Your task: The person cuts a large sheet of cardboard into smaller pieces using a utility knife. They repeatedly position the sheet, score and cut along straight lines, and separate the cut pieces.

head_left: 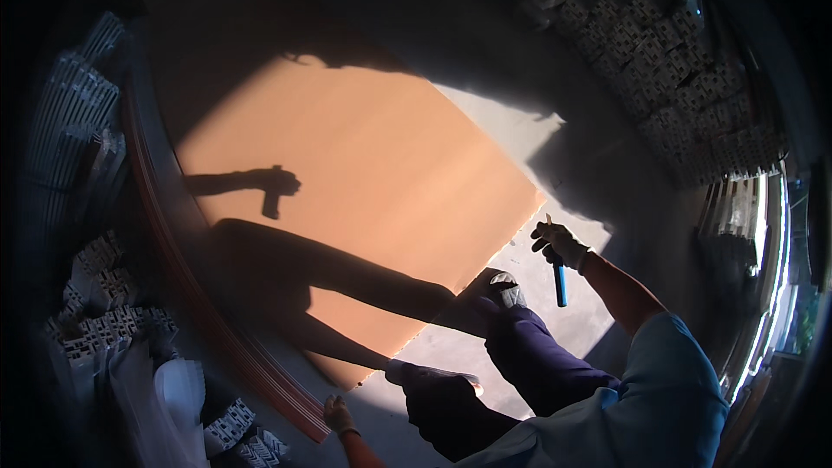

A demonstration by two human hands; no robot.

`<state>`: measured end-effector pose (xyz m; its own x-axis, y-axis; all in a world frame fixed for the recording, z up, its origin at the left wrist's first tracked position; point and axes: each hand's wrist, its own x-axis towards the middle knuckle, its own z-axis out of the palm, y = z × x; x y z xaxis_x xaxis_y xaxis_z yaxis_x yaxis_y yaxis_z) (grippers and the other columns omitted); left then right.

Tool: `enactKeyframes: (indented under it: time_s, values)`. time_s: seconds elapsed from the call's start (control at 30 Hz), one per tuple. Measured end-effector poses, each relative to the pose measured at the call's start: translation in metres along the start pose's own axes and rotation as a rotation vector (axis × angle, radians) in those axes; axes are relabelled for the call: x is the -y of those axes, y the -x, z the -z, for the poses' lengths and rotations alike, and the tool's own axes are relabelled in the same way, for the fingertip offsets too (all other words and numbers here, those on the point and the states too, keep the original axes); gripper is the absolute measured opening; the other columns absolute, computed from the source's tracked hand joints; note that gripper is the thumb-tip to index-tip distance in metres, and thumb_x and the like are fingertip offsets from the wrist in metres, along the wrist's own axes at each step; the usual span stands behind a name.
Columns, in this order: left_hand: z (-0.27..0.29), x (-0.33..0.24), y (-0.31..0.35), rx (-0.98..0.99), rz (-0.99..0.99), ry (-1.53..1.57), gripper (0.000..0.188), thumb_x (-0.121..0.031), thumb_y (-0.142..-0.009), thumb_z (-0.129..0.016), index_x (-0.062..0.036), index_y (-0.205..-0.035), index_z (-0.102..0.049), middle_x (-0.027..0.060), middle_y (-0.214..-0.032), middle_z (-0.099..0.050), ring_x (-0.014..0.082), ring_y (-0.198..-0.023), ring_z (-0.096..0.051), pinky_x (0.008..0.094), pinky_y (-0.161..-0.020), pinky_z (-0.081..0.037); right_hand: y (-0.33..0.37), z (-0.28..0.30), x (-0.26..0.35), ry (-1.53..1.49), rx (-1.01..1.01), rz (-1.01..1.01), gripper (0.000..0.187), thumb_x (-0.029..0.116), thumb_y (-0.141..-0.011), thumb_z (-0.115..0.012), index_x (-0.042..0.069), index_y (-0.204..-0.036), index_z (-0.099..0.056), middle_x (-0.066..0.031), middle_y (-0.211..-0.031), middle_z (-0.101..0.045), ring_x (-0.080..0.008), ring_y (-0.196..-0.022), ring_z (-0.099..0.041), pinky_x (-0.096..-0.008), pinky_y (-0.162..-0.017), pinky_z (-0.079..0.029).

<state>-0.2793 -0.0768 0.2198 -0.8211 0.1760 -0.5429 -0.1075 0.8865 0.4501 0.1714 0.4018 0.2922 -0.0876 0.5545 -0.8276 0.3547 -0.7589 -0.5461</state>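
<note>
The right hand [563, 247] curls around the blue tool [560, 284]. The left hand [339, 416] is beside the strips [251, 366]; its grip cannot be determined. The board [390, 165] lies flat.

The tan sheet [373, 156] looks like smooth, matt board, with a rough edge; the blue tool [561, 284] seems plastic, the floor [563, 329] matt concrete, the shirt [581, 420] matt cloth.

Sheet [399, 147] flat on the floor [533, 329]

Strips [184, 282] run along its left, one stack [104, 316] beyond them, another stack [676, 78] far right. The left hand [340, 414] is beside the strips' near end; a knife [561, 286] is in the right hand [565, 248].
</note>
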Motion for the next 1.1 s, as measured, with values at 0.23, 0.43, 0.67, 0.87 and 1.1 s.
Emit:
enactKeyframes:
  time_s: [0.23,0.43,0.67,0.87,1.1]
  values:
    - [0.082,-0.123,0.103,0.292,0.134,0.327,0.024,-0.009,-0.083,-0.064,-0.0006,-0.105,-0.064,-0.0016,-0.072,-0.057,0.0066,-0.055,-0.046,0.0220,-0.048,-0.038,0.156,0.060,0.032,0.067,0.036,-0.199,0.032,0.041,-0.091,-0.050,0.009,-0.091,-0.056,-0.0064,-0.069,-0.061,-0.0089,-0.043,-0.043,-0.0257,-0.039,-0.038]
    - [0.152,-0.237,0.196,0.371,0.122,0.350,0.022,-0.011,-0.083,-0.065,-0.0041,-0.103,-0.066,-0.0007,-0.077,-0.061,0.0081,-0.057,-0.052,0.0214,-0.051,-0.043,0.292,0.095,0.011,-0.182,0.141,-0.290,0.022,0.026,-0.085,-0.063,0.004,-0.085,-0.057,-0.0087,-0.066,-0.060,-0.0145,-0.046,-0.051,-0.0310,-0.040,-0.042]
    - [0.185,-0.297,0.261,0.333,0.200,0.367,0.023,-0.018,-0.082,-0.066,-0.0070,-0.102,-0.067,0.0010,-0.080,-0.064,0.0108,-0.059,-0.056,0.0231,-0.050,-0.047,0.321,0.093,0.106,-0.003,0.026,-0.169,0.030,0.035,-0.088,-0.056,0.010,-0.102,-0.049,-0.0094,-0.069,-0.058,-0.0146,-0.042,-0.047,-0.0301,-0.038,-0.039]
    - [0.193,-0.283,0.237,0.349,0.225,0.421,0.029,-0.024,-0.081,-0.067,-0.0058,-0.104,-0.065,0.0036,-0.082,-0.064,0.0141,-0.060,-0.059,0.0257,-0.052,-0.048,0.246,0.051,0.256,0.126,-0.083,0.192,0.026,0.035,-0.089,-0.054,0.010,-0.098,-0.051,-0.0043,-0.072,-0.056,-0.0120,-0.047,-0.053,-0.0264,-0.040,-0.045]
    - [0.247,-0.300,0.163,0.303,0.388,0.494,0.029,-0.028,-0.086,-0.061,-0.0071,-0.106,-0.064,0.0055,-0.087,-0.064,0.0180,-0.065,-0.060,0.0323,-0.059,-0.049,0.204,-0.068,0.428,0.317,-0.027,0.274,0.021,0.029,-0.087,-0.057,0.010,-0.093,-0.051,-0.0036,-0.065,-0.055,-0.0093,-0.041,-0.046,-0.0252,-0.037,-0.040]
